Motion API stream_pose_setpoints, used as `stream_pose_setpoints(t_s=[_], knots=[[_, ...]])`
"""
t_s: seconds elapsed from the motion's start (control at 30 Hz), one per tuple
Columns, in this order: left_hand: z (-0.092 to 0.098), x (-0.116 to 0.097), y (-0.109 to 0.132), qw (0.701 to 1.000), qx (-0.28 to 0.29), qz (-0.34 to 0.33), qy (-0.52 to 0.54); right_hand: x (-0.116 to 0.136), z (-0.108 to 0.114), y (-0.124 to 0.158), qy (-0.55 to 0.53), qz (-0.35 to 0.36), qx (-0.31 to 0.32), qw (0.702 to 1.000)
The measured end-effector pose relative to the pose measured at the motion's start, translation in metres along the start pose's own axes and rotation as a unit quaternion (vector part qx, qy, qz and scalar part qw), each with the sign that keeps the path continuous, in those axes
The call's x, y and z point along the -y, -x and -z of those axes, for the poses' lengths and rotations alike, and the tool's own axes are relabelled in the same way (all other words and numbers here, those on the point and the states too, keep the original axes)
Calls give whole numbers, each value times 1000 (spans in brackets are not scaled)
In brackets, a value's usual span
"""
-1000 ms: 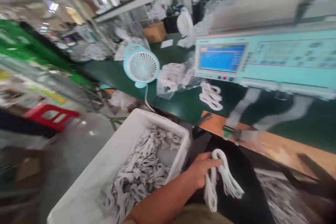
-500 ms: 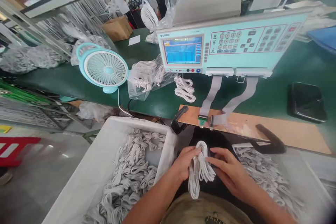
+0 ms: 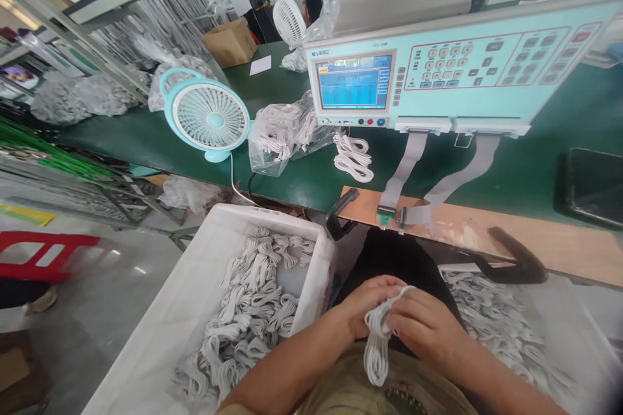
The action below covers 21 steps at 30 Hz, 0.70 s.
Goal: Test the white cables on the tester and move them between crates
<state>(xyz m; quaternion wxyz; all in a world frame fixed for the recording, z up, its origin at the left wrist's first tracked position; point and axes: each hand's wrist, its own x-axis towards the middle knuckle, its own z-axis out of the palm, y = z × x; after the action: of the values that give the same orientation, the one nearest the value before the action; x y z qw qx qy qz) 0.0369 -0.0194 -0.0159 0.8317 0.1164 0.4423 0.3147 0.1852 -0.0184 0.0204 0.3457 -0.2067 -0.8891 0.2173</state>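
Note:
Both hands meet at a coiled bundle of white cable (image 3: 376, 353) in front of my body. My left hand (image 3: 366, 301) is closed around its upper left side. Against the upper right side, the fingers of my right hand (image 3: 416, 318) are curled and pinch the cable near its top. The lower loops hang free below the hands. Fingertips and part of the bundle's top are hidden. Ahead, two small connector fixtures (image 3: 386, 215) with grey ribbon cables (image 3: 406, 165) sit on a wooden strip (image 3: 516, 233) at the bench edge.
A white bin (image 3: 160, 292) of coiled cables stands to my left, another (image 3: 584, 331) to my right. On the green bench (image 3: 296, 191) are a tester (image 3: 452, 71), a fan (image 3: 211, 117), bagged cables (image 3: 276, 136), a loose coil (image 3: 353, 159) and a black clamp (image 3: 341, 214).
My right hand has moved left onto the cable bundle and closed on it. The bundle has turned and sits a little lower. The view has shifted slightly left.

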Motion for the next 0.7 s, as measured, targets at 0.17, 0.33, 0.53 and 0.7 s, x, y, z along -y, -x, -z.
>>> stream_pose_setpoints(t_s=[0.17, 0.33, 0.53, 0.7], knots=[[6, 2, -3, 942, -76, -216, -245, -11, -13, 17, -86, -168, -72, 979], [14, -17, 1, 938, -98, -189, -274, -25, -12, 16, -80, -224, -72, 969], [-4, -39, 5, 934, -26, -130, -333, -44, -11, 6, -80, -273, -103, 953], [-9, -41, -10, 925, -42, -201, -320, -52, -11, -3, -116, -366, -127, 915]])
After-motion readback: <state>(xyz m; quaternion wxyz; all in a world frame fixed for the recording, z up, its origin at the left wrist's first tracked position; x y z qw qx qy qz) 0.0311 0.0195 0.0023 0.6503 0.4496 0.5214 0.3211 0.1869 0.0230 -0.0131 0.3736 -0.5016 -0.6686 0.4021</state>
